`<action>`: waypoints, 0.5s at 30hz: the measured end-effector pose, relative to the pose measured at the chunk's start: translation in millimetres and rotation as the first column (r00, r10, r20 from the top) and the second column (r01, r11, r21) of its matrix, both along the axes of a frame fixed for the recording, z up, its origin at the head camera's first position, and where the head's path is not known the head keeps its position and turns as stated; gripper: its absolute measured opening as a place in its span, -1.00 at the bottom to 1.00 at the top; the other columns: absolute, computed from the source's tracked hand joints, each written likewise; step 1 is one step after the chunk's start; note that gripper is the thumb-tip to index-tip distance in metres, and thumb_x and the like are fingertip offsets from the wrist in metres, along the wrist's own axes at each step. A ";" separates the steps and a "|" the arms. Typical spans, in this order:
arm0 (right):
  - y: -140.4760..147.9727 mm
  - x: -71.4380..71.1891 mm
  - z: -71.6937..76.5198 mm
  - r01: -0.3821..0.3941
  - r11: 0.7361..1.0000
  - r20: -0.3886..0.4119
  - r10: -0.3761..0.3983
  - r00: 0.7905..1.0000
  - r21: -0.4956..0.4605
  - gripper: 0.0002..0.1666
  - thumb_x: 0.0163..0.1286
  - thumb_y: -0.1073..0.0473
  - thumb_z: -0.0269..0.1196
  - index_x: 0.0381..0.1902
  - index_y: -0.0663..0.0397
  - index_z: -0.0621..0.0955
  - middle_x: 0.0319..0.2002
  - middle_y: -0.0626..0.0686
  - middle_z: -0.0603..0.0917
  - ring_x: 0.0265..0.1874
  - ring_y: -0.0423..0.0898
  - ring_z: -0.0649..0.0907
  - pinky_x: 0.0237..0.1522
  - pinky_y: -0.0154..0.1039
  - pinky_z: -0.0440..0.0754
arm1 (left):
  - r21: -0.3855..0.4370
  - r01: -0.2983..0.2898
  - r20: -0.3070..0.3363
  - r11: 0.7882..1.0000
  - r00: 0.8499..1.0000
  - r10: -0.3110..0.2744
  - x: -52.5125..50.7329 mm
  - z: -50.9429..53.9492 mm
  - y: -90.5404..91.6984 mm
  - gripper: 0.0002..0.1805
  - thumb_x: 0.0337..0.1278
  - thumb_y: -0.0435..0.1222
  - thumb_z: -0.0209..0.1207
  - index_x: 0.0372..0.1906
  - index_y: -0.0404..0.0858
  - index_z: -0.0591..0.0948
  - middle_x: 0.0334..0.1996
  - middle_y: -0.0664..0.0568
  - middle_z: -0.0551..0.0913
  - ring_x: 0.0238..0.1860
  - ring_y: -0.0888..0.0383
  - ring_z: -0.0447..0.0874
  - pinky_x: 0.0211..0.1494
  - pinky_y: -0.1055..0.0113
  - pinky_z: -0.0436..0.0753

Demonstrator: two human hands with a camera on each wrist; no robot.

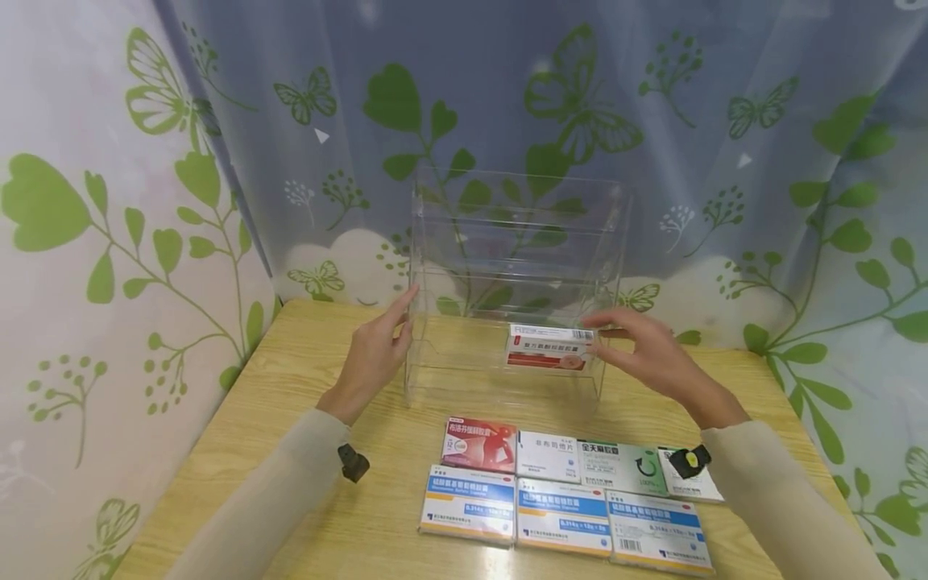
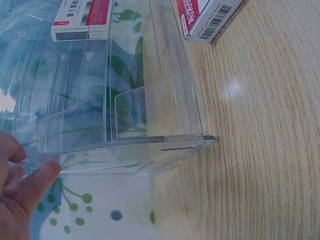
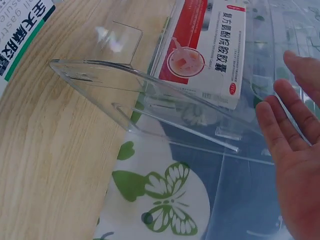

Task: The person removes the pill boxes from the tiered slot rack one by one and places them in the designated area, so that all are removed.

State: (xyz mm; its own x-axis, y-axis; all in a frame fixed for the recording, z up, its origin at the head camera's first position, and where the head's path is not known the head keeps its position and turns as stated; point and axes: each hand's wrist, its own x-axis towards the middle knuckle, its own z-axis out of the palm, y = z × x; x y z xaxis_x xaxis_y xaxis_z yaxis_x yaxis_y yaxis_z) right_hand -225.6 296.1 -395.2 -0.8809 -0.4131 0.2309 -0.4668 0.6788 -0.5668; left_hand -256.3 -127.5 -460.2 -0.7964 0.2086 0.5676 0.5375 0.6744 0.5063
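A clear acrylic tiered rack (image 1: 464,379) stands on the table. One red-and-white medicine box (image 1: 548,348) sits on a lower tier, toward the right side panel. My left hand (image 1: 373,354) touches the rack's left side panel with its fingertips; the left wrist view shows thumb and fingers (image 2: 42,177) against that panel, not gripping a box. At the right panel, beside the medicine box, is my right hand (image 1: 645,354). Its fingers (image 3: 295,115) are extended and hold nothing in the right wrist view.
In front of the rack, medicine boxes lie flat in two rows: a red box (image 1: 480,443), a white box (image 1: 547,457), a green-and-white box (image 1: 621,467), a partly hidden white box (image 1: 692,483) and blue-and-white boxes (image 1: 467,503). A patterned curtain (image 1: 507,97) hangs behind the wooden table (image 1: 290,379).
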 end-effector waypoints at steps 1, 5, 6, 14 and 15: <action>-2.9 -2.3 0.0 -0.010 1.000 -0.001 0.010 1.000 0.018 -0.52 0.53 0.25 0.42 0.35 0.17 0.65 0.30 0.22 0.71 0.27 0.28 0.71 0.32 0.31 0.66 | 0.002 0.001 0.003 1.000 1.000 -0.001 0.1 -0.2 -0.1 -0.34 0.58 -0.45 0.18 0.67 -0.16 0.39 0.11 -0.38 0.80 -0.73 0.24 0.38 -0.37 0.21 0.77; -12.6 -9.9 0.4 -0.060 0.993 -0.022 0.063 0.998 0.106 -0.53 0.53 0.25 0.42 0.35 0.11 0.67 0.29 0.20 0.72 0.25 0.25 0.71 0.29 0.34 0.66 | 0.004 0.000 0.011 1.000 1.000 0.000 0.4 -0.5 -0.3 -0.33 0.58 -0.44 0.18 0.68 -0.15 0.38 0.12 -0.39 0.80 -0.67 0.13 0.56 -0.24 0.16 0.86; -14.3 -11.8 0.0 -0.073 0.989 -0.028 0.077 0.997 0.125 -0.53 0.53 0.24 0.42 0.35 0.09 0.67 0.30 0.20 0.72 0.25 0.24 0.70 0.29 0.34 0.65 | 0.004 0.000 0.011 1.000 1.000 0.000 0.2 -0.6 -0.2 -0.33 0.58 -0.44 0.18 0.68 -0.15 0.38 0.12 -0.38 0.80 -0.66 0.09 0.59 -0.23 0.15 0.86; -25.5 -21.9 -3.4 -0.128 0.972 -0.021 0.135 0.991 0.196 -0.48 0.50 0.22 0.45 0.38 0.11 0.67 0.37 0.22 0.68 0.34 0.25 0.65 0.34 0.34 0.61 | -0.003 -0.010 -0.016 1.000 1.000 0.010 0.7 -0.3 0.0 -0.31 0.54 -0.46 0.22 0.67 -0.16 0.39 0.08 -0.37 0.81 -0.65 0.12 0.56 -0.41 0.24 0.69; -27.2 -22.8 -3.2 -0.134 0.970 -0.022 0.142 0.990 0.204 -0.48 0.50 0.24 0.45 0.38 0.14 0.67 0.37 0.23 0.68 0.32 0.25 0.65 0.33 0.33 0.62 | -0.004 -0.011 -0.016 1.000 1.000 0.011 0.9 0.1 -0.1 -0.31 0.54 -0.45 0.23 0.67 -0.16 0.39 0.08 -0.37 0.81 -0.65 0.15 0.54 -0.42 0.26 0.67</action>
